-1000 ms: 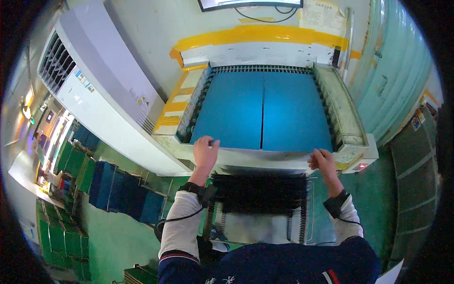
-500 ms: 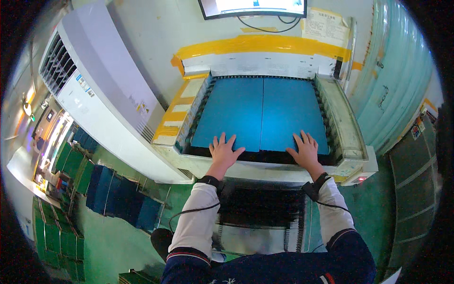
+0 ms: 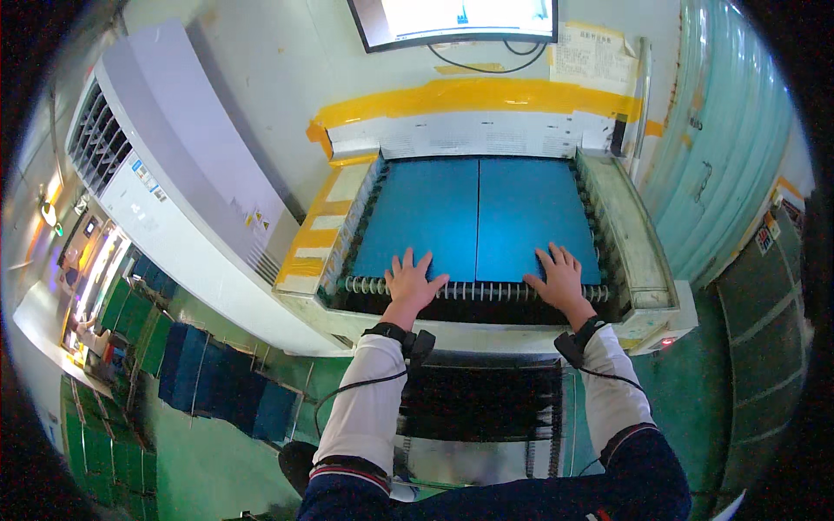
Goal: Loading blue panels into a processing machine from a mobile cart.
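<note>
While the left hand (image 3: 413,282) spreads its fingers wide over the near edge of the left blue board (image 3: 421,208), the right hand (image 3: 558,280) does the same over the near edge of the right blue board (image 3: 532,208). The fingers are apart and pinch nothing. Their tips seem to rest on the boards, but I cannot tell how hard they press. Both boards lie flat, side by side, with a thin dark line between them. They reach close to the far edge of the machine (image 3: 630,227). Toward its near edge, a row of pale rings (image 3: 486,293) shows in front of the boards. The step in hand looks like sending the boards in straight. The next move likely calls for a soft, even push from both hands, so neither board turns. Each wrist wears a black strap (image 3: 420,346). Past the far edge, a screen (image 3: 460,19) hangs on the wall (image 3: 278,78). Beyond the left edge stands a tall white air conditioner (image 3: 191,208).
</note>
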A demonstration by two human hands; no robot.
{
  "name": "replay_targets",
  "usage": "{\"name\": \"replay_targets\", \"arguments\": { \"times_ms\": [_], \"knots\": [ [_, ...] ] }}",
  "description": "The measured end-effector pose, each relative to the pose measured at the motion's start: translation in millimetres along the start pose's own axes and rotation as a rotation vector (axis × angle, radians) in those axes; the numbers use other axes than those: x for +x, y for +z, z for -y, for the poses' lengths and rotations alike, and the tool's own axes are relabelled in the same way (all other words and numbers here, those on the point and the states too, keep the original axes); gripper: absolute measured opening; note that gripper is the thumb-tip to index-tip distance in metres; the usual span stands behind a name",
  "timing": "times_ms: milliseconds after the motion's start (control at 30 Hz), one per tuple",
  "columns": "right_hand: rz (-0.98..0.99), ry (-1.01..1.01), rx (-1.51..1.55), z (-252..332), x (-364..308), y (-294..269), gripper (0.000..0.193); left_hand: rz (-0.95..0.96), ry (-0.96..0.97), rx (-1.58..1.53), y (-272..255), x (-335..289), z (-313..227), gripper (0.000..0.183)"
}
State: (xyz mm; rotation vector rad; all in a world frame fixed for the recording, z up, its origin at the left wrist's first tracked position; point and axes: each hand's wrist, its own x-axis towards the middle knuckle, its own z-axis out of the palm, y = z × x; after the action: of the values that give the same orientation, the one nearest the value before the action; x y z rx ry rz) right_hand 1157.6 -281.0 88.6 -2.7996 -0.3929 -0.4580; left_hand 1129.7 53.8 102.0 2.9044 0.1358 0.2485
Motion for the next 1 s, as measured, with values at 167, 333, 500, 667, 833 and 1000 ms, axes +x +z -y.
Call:
{"name": "replay_targets", "arguments": {
  "times_ms": [167, 333, 500, 667, 833, 1000],
  "knots": [
    [-0.009, 0.003, 0.004, -2, 6, 1, 0.073, 0.008, -0.007, 0.036, 2, 8, -2, 0.071],
    [0.013, 0.025, 0.004, 1, 9, 0, 0.072, -0.034, 0.030, 0.022, 0, 7, 0, 0.069],
    [0.013, 0.027, 0.032, -9, 15, 2, 0.071, -0.166, 0.203, -0.084, -6, -31, 7, 0.062],
    [0.017, 0.015, 0.047, -4, 22, 2, 0.069, -0.332, 0.312, -0.234, -45, -126, 52, 0.050],
    [0.026, 0.035, 0.018, -15, 22, 2, 0.069, -0.380, -0.010, -0.123, -49, -235, 161, 0.037],
    [0.073, 0.002, -0.001, -11, 37, 5, 0.071, -0.254, -0.508, 0.015, -69, -372, 258, 0.033]
  ]
}}
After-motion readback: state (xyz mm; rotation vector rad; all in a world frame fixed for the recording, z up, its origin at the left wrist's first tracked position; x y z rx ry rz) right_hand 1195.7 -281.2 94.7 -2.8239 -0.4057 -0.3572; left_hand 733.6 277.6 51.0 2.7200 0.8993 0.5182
